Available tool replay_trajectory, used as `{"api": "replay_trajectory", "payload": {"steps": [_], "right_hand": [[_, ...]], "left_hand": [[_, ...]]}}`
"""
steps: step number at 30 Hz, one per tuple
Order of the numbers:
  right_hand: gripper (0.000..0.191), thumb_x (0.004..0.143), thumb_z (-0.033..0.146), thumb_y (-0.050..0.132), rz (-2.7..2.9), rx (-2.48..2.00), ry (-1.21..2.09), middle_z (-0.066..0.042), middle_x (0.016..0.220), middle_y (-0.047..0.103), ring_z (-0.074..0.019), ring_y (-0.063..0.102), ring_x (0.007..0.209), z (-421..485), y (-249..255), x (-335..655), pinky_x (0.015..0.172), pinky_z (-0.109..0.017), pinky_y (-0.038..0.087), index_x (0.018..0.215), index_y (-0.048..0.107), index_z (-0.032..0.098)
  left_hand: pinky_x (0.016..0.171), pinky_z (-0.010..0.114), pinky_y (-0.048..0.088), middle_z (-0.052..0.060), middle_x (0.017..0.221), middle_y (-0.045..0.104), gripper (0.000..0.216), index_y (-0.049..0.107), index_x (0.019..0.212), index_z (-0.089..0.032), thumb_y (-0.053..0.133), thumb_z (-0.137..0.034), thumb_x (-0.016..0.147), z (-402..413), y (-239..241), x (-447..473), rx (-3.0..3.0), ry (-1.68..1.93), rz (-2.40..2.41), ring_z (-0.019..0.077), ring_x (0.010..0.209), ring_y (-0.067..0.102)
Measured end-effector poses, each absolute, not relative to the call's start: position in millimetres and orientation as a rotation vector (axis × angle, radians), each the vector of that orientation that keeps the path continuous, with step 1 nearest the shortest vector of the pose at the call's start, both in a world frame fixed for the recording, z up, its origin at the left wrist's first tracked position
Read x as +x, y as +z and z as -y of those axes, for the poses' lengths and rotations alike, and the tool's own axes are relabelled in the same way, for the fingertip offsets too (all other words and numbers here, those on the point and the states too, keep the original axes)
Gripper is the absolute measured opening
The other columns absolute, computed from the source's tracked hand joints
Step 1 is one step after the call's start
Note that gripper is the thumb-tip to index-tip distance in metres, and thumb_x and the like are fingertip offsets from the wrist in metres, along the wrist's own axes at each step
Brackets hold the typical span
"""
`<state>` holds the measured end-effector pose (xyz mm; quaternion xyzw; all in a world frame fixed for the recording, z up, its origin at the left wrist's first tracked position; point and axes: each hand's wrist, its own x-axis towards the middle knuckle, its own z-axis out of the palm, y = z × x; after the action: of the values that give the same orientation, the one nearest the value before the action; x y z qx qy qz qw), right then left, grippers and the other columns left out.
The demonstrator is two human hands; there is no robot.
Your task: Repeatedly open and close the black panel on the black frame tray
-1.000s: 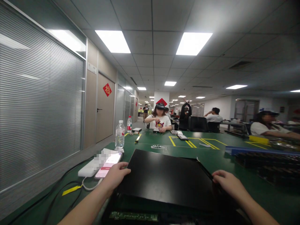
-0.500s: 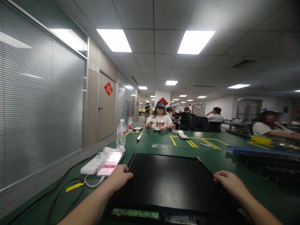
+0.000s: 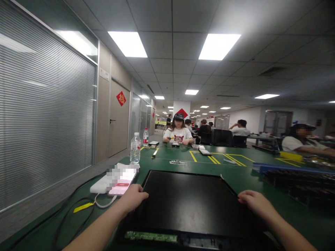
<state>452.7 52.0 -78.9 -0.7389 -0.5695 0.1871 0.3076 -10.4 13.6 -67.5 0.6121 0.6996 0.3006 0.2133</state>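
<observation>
Our left hand (image 3: 134, 198) has its grip pinching the left side edge of a black panel (image 3: 188, 198), thumb over the top; our right hand's (image 3: 252, 200) grip pinches the right side edge (nearer the far corner). The panel lies glossy face up on the green worktop (image 3: 237, 179), towards the near edge. Its long axis seems to run left to right, with its far side pointing at the worktop's far edge. A green circuit board (image 3: 151, 237) runs along its near side. Towards the worktop's left edge we see a lit phone (image 3: 120, 187), beside a white box (image 3: 98, 187), and beyond them a clear bottle (image 3: 135, 151).
</observation>
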Motion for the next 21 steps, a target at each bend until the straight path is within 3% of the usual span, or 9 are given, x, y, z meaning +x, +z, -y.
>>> {"api": "replay_trajectory", "payload": {"steps": [11,21], "right_hand": [[0.028,0.065,0.034,0.045,1.497,-1.988,0.485,-0.005,0.075,0.07,-0.0172,0.061,0.061,-50.6,-77.6,449.9,0.049,-0.024,0.04,0.074,0.068,0.021],[0.028,0.066,0.035,0.045,1.538,-1.963,0.515,-0.004,0.077,0.071,-0.0208,0.063,0.074,-49.7,-75.5,451.0,0.059,-0.028,0.044,0.076,0.068,0.023]], "left_hand": [[0.052,0.023,0.032,-0.001,0.056,0.05,0.01,0.052,0.06,-0.016,0.052,-0.026,0.063,-13.3,-65.4,-10.2,1.706,0.818,-1.965,0.0151,0.059,0.051],[0.051,0.026,0.032,0.002,0.058,0.055,0.013,0.055,0.062,-0.015,0.052,-0.027,0.064,-11.4,-64.8,-10.8,1.75,0.788,-1.979,0.0189,0.061,0.054]]}}
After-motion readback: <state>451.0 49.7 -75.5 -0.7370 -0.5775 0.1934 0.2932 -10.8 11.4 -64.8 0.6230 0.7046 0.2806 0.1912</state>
